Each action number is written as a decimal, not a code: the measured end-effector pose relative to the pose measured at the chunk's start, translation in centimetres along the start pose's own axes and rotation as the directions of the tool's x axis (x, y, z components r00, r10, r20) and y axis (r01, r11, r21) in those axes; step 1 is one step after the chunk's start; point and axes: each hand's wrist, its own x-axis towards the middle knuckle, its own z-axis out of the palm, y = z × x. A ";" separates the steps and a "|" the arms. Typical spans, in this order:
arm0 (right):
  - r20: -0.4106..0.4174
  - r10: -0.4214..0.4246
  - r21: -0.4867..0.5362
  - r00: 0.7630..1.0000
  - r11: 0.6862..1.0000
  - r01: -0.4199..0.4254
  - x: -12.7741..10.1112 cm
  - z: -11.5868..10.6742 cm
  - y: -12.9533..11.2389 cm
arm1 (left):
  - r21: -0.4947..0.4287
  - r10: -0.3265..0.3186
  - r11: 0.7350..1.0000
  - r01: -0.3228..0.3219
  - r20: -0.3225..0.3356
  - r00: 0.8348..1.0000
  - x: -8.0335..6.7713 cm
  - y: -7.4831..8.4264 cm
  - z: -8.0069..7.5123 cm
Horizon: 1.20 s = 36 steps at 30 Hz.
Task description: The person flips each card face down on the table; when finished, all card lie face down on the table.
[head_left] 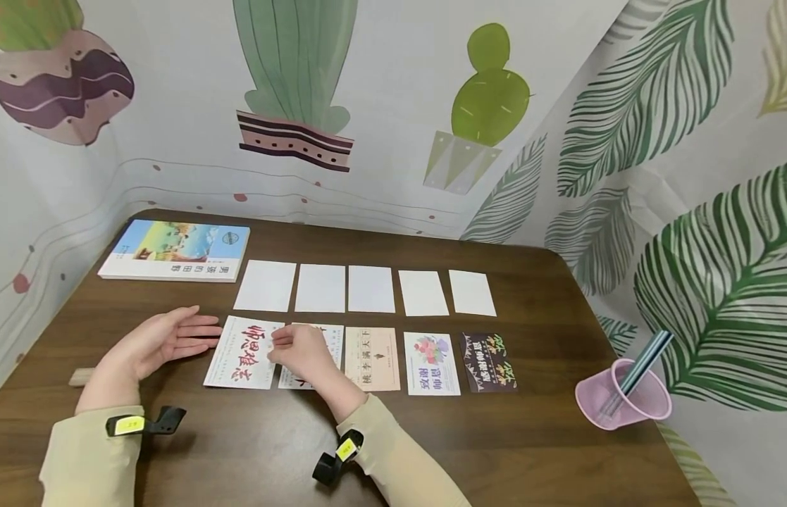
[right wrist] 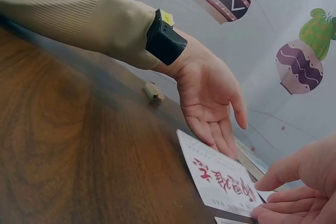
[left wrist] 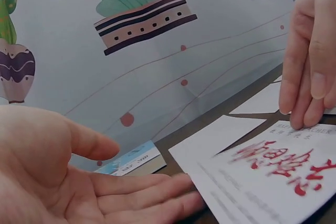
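A white card with red lettering (head_left: 239,359) lies at the left end of the front row of printed cards. My left hand (head_left: 168,341) is beside its left edge, palm turned inward and fingers extended, fingertips right at the edge. At its right edge is my right hand (head_left: 304,350); in the left wrist view its fairly straight fingertips meet the card's edge, with the thumb apart from it. Partly hidden under the right hand is a second printed card (head_left: 335,341). Further right lie a beige card (head_left: 374,370), a floral card (head_left: 431,373) and a dark card (head_left: 488,362).
Several blank white cards (head_left: 320,289) form a row behind the printed ones. A book (head_left: 177,250) lies at the back left of the brown table (head_left: 533,451). At the right edge stands a pink cup (head_left: 649,401) with pens. A small light-coloured block (head_left: 81,377) sits behind my left wrist.
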 end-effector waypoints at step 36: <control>-0.006 -0.018 -0.168 1.000 0.986 0.016 0.8 2.7 -4.7 | 0.010 -0.039 0.999 0.039 0.071 0.997 1.7 -1.8 0.6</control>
